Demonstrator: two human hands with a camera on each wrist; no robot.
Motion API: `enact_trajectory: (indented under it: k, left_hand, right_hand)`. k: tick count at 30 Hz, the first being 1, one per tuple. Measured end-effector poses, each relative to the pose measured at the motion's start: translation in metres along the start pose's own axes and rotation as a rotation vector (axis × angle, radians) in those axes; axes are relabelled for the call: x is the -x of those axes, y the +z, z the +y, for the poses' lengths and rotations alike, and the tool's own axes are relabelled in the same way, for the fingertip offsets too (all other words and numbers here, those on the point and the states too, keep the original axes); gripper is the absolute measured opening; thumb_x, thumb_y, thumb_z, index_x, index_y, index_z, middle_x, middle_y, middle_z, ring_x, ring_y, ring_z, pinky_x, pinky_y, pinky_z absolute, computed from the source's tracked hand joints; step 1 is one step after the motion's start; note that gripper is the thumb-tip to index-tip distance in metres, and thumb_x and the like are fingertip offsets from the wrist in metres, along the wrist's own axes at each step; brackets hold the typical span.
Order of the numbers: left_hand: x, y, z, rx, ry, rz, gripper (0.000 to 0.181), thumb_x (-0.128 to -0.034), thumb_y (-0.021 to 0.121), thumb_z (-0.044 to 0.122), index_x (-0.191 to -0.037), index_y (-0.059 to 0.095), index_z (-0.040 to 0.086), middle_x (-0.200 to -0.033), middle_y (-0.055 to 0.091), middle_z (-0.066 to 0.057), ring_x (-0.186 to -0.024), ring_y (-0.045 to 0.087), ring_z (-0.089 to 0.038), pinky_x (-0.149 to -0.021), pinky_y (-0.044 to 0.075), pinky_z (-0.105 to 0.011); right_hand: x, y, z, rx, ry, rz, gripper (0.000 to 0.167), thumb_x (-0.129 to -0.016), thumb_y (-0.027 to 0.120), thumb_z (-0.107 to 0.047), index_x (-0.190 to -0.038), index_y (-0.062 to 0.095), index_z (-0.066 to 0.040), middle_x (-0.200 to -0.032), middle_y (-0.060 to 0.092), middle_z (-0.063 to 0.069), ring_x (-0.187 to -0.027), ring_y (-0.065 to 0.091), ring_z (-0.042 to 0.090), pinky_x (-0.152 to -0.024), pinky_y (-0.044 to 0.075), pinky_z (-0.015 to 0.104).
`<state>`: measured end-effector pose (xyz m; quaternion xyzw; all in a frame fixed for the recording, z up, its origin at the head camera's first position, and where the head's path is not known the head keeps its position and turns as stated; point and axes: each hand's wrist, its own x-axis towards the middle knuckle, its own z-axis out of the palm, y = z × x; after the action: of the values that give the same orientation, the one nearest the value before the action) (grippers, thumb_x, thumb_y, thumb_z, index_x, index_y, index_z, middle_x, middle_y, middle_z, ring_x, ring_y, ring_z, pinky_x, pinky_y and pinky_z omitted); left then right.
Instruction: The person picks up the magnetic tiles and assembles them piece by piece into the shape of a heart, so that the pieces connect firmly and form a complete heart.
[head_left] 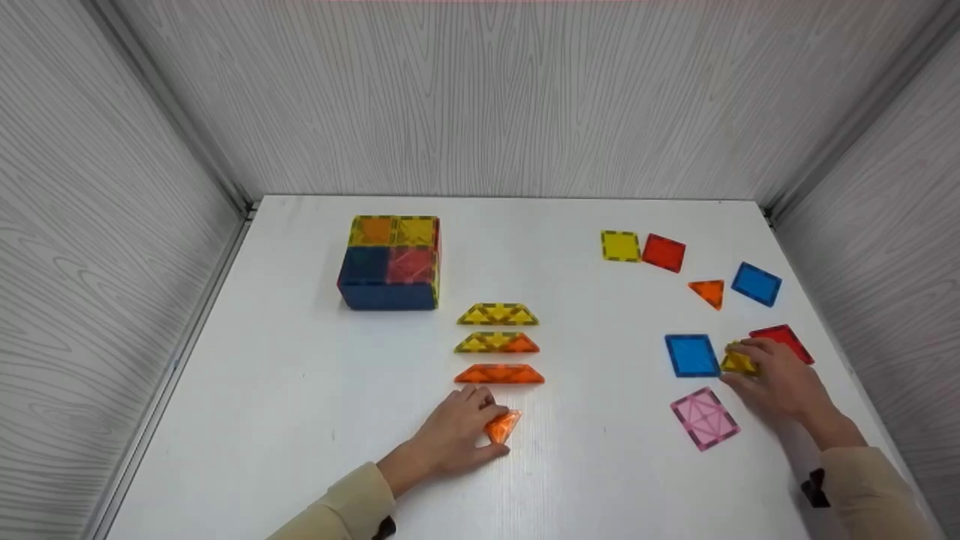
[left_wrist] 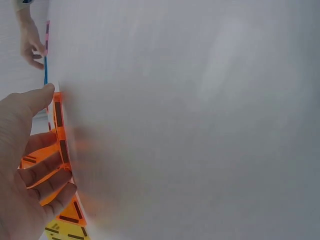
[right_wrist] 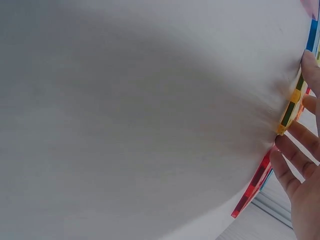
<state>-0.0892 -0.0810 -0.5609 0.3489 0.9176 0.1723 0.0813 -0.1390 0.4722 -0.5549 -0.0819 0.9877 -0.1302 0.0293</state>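
Pinches orange tile (head_left: 505,426) in half-curled left hand (head_left: 457,429), yellow tile (head_left: 738,364) in half-curled right hand (head_left: 781,379). Best slid flat, lightly, by edges.

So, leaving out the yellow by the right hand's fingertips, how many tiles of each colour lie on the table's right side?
Yellow tile: 1
Red: 2 (far red tile, near red tile)
Blue: 2 (far blue tile, near blue tile)
Orange triangle: 1
Pink square: 1
Total: 7
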Motion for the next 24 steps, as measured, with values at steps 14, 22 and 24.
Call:
enact_trajectory:
  k: [14,22,24]
  left_hand:
    - [0.005,-0.001,-0.009,0.02,0.001,-0.002,0.054,-0.0971,0.07,0.055,-0.138,0.068,0.02,-0.121,0.061,-0.002,-0.112,0.054,-0.018,-0.093,0.048,-0.033]
    - [0.006,-0.001,-0.01,0.017,0.01,0.027,0.053,-0.0966,0.072,0.053,-0.137,0.069,0.019,-0.12,0.061,-0.002,-0.11,0.054,-0.018,-0.09,0.049,-0.034]
    - [0.006,-0.001,-0.011,0.02,0.007,0.027,0.053,-0.0966,0.072,0.053,-0.137,0.069,0.019,-0.119,0.061,-0.002,-0.109,0.053,-0.017,-0.091,0.049,-0.033]
  right_hand:
    - [-0.007,-0.002,0.0,-0.131,0.059,-0.024,0.058,-0.099,0.074,-0.038,-0.144,0.062,-0.004,-0.146,0.052,0.03,-0.135,0.044,0.054,-0.101,0.052,0.071]
    - [-0.006,-0.007,-0.013,-0.14,0.002,0.15,0.051,-0.095,0.08,-0.022,-0.14,0.065,-0.001,-0.136,0.058,0.03,-0.111,0.06,0.045,-0.08,0.058,0.025]
    - [-0.008,-0.008,-0.024,-0.14,-0.042,0.178,0.05,-0.093,0.082,-0.019,-0.138,0.067,-0.002,-0.135,0.06,0.028,-0.106,0.063,0.041,-0.075,0.049,0.013]
